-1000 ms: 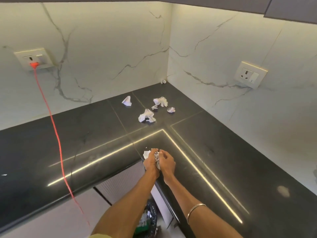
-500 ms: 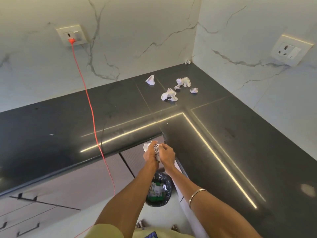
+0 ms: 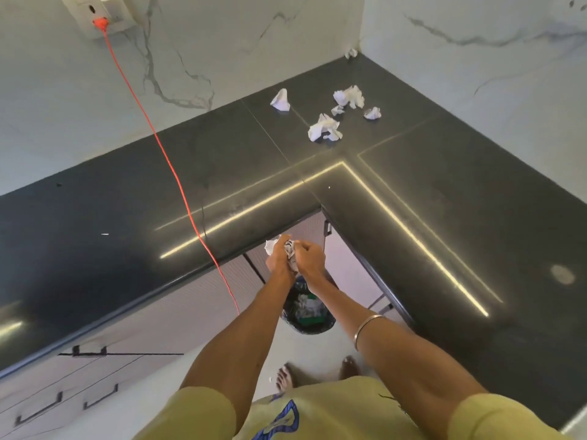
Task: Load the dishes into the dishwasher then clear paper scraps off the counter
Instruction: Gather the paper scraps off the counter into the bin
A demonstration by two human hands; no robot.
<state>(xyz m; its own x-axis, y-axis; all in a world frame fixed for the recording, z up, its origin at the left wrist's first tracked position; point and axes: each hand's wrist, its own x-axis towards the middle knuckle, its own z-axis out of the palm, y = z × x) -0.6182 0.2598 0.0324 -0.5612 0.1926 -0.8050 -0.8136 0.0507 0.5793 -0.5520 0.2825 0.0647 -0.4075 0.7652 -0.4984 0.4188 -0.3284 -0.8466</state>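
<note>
An orange cable (image 3: 165,154) runs from a wall socket (image 3: 101,14) across the dark top, past drawer handles (image 3: 89,350).

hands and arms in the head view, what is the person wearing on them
Both hands, left and right, are bare, with no gloves or rings visible. The right wrist carries a thin silver metal bangle. Short pale yellow sleeves cover only the upper arms.

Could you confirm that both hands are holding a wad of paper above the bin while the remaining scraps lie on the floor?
Not quite: the head view shows the remaining scraps on the black counter, not the floor. Both hands, left and right, do hold the paper wad above the bin.
</note>
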